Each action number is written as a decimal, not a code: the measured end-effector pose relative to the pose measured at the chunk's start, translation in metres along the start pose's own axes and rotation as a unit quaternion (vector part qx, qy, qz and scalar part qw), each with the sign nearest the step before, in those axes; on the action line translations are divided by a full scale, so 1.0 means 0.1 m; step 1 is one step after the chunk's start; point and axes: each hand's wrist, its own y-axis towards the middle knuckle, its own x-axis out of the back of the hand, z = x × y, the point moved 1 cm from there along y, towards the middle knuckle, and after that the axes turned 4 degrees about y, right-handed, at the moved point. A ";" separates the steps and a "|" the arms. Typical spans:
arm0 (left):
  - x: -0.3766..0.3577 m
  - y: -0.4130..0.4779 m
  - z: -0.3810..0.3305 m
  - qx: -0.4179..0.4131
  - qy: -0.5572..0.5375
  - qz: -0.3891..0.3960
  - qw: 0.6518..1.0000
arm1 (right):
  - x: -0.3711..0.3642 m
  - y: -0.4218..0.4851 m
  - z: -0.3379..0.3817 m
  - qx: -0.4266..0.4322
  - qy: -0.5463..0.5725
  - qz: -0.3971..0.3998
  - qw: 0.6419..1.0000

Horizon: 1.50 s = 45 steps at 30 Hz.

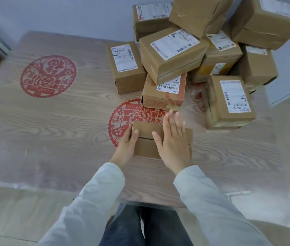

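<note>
Cardboard, plain brown and without a label, makes up the small box (147,134), which lies flat on the wood-grain table (66,118) toward its near edge, a seam running across its top. The left hand (125,148) grips the box at its 9 o'clock side, the thumb laid over the top edge and the fingers tucked out of sight round the side wall. The right hand (173,141) lies over the top toward 3 o'clock, fingers straight and spread, holding nothing; whether the palm presses down cannot be told. Pale grey sleeves (210,201) cover both forearms.

A red paper-cut roundel (123,118) shows on the table at the box's 11 o'clock, partly covered by it. A second roundel (48,76) sits well apart at 10 o'clock. From 12 to 2 o'clock rises a heap of parcels (173,55) with white shipping labels, stacked crookedly against the wall. One labelled parcel (229,102) stands near at 2 o'clock.
</note>
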 end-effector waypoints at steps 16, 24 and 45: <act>-0.02 0.17 0.11 -0.034 0.002 0.012 0.999 | -0.30 0.17 -0.05 0.017 -0.087 -0.038 0.995; -0.04 0.20 0.17 -0.031 -0.015 0.006 0.999 | -0.35 0.18 -0.04 0.025 -0.099 -0.078 0.992; -0.04 0.19 0.19 -0.015 -0.029 -0.002 0.999 | -0.36 0.17 -0.05 0.018 -0.085 -0.053 0.995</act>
